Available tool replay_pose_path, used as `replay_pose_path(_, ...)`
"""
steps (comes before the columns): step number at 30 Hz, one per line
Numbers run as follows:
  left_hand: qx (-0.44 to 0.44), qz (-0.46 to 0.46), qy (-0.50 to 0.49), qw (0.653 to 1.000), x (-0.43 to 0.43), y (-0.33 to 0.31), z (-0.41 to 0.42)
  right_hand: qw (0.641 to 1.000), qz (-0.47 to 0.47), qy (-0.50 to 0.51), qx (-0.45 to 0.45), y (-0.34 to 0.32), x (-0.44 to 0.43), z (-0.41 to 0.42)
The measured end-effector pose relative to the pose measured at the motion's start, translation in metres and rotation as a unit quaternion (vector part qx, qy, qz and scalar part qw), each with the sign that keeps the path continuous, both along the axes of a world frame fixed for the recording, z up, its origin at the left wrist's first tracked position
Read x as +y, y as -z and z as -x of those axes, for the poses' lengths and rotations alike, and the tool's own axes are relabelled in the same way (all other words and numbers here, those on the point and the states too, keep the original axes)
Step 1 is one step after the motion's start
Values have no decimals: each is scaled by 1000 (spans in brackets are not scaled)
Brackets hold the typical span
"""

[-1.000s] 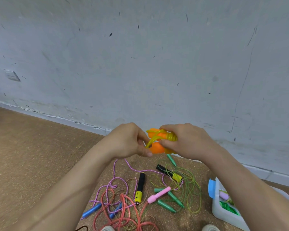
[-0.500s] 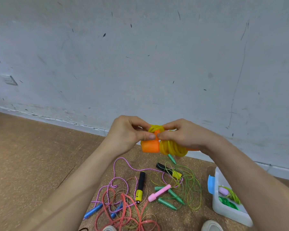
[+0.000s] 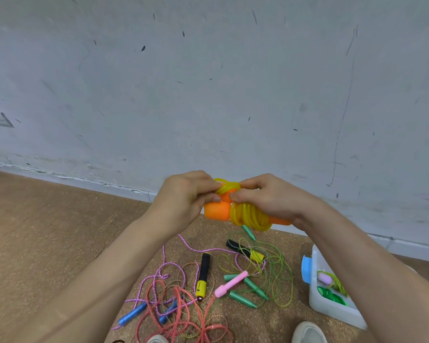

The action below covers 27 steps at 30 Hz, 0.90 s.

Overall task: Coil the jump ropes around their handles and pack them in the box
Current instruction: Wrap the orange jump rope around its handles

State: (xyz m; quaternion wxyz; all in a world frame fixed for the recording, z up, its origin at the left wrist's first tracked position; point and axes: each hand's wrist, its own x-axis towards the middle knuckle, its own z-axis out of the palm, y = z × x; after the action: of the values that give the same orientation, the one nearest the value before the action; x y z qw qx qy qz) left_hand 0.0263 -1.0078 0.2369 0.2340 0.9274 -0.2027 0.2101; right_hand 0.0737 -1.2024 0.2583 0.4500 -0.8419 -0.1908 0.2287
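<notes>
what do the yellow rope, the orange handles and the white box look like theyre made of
Yellow rope: glossy, translucent tubing, probably PVC or a similar soft plastic; light glows through the coils.
Orange handles: smooth and matte with a rounded end, either plastic or foam; the look leaves it open.
White box: milky, semi-opaque moulded plastic, with a blue latch.

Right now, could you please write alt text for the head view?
The left hand and right hand hold up an orange-handled jump rope, its yellow cord coiled round the handles. Tangled ropes lie on the floor below; a white box stands at right.
</notes>
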Motion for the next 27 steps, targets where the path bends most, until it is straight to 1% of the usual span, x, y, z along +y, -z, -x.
replay_pose_path(2, -10, -44, 10, 999, 4, -4, 2, 1000, -15, -2, 4, 1, -3, -1)
replay_pose_path(8, 0, -82, 17, 996, 5, -2, -2, 999, 23, -12, -39, 11, 4, -2)
replay_pose_path(9, 3, -62, 12, 998, 7, 2, -5, 998, 27, -9, -51, 13, 5, -2)
replay_pose_path(11, 40, 45, -24, 998, 11, 7, -8, 997, 30, -1, -72, 16, 6, -2)
replay_pose_path(13, 95, 146, -63, 983, 12, 8, -8, 996, 23, -2, -82, 18, 5, -2)
replay_pose_path(15, 139, 204, -83, 965, 9, 4, -5, 995, 16, -14, -94, 17, 2, -2)
replay_pose_path(16, 164, 247, -85, 951, 8, -1, -3, 994, 12, -23, -106, 16, 1, -3)
replay_pose_path(17, 191, 303, -84, 930, 8, -6, -2, 992, 4, -33, -121, 14, 0, -2)
replay_pose_path(19, 250, 408, -74, 875, 11, -11, 0, 990, -29, -39, -133, 11, -2, -2)
replay_pose_path(21, 294, 482, -46, 824, 14, -10, 1, 991, -88, -42, -86, 8, -3, 1)
replay_pose_path(23, 310, 546, -3, 779, 16, -4, 0, 987, -155, -38, 0, 6, -2, 2)
replay_pose_path(24, 311, 573, 17, 758, 17, -1, -1, 983, -178, -30, 27, 6, -2, 2)
replay_pose_path(25, 315, 594, 30, 740, 17, 0, -1, 980, -193, -23, 41, 5, -3, 2)
replay_pose_path(27, 325, 610, 59, 721, 17, 1, 0, 971, -226, -20, 74, 4, -3, 2)
